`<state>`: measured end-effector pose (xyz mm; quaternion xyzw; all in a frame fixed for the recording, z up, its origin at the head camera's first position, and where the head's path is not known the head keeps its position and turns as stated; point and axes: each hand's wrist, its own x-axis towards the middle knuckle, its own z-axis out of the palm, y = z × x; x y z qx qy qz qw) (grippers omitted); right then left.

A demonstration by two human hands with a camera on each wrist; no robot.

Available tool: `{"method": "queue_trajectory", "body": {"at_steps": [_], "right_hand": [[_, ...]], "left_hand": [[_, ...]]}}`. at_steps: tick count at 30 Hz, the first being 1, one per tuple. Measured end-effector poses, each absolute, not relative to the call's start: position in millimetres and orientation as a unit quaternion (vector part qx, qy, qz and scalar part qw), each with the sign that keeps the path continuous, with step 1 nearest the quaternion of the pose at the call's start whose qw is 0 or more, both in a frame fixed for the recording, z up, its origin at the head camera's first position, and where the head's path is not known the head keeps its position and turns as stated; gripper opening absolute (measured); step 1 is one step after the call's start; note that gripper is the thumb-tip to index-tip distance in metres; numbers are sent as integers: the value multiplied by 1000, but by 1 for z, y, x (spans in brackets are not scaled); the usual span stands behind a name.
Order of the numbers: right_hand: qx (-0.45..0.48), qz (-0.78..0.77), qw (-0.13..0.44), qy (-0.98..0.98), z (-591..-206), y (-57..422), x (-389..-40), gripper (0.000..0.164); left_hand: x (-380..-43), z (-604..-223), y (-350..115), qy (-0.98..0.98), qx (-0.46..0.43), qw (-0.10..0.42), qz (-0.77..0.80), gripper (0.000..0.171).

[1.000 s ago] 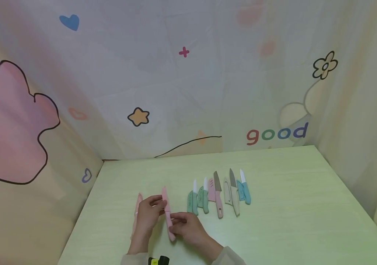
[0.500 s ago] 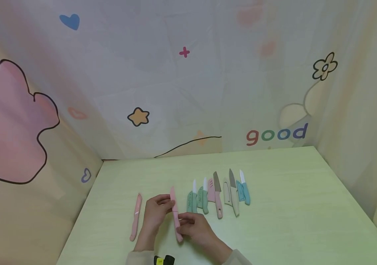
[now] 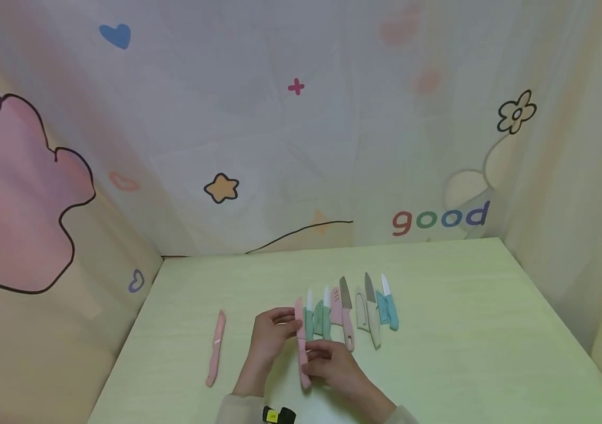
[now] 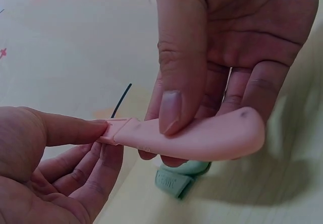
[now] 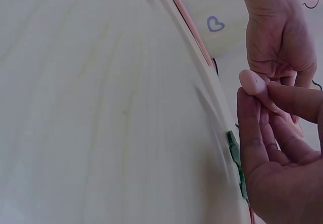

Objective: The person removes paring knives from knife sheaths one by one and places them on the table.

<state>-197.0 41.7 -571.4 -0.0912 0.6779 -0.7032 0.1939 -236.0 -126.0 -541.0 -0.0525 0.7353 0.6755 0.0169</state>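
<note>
Both hands hold a pink knife [image 3: 301,353] with its blade end in a pink sheath [image 3: 299,315]. My left hand [image 3: 274,333] pinches the sheath between thumb and fingers. Further down, my right hand [image 3: 331,363] grips the handle [image 4: 192,135], its thumb on top in the left wrist view. The blade itself is hidden. In the head view the knife overlaps the nearest green sheath beside a green-handled knife [image 3: 309,324]. A second pink knife [image 3: 216,350] lies on the table to the left of my hands.
To the right lies a row of unsheathed knives beside their covers: another green one [image 3: 327,324], a pink-handled one [image 3: 347,318], a cream one [image 3: 373,318] and a blue one [image 3: 391,312]. The pale green table [image 3: 465,341] meets printed cloth walls.
Both hands have shifted right together with the pink knife, from beside the second pink knife to the edge of the green knives. The grips look the same.
</note>
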Motion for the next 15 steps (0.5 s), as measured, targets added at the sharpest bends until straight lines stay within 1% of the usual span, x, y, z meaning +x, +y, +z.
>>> {"method": "queue_trajectory", "body": {"at_steps": [8, 15], "right_hand": [[-73, -711, 202, 670, -568, 62, -196, 46], [-66, -717, 198, 665, -567, 80, -192, 47]], "left_hand": [[-241, -541, -108, 731, -39, 27, 681, 23], [-244, -544, -91, 727, -29, 34, 685, 23]]}}
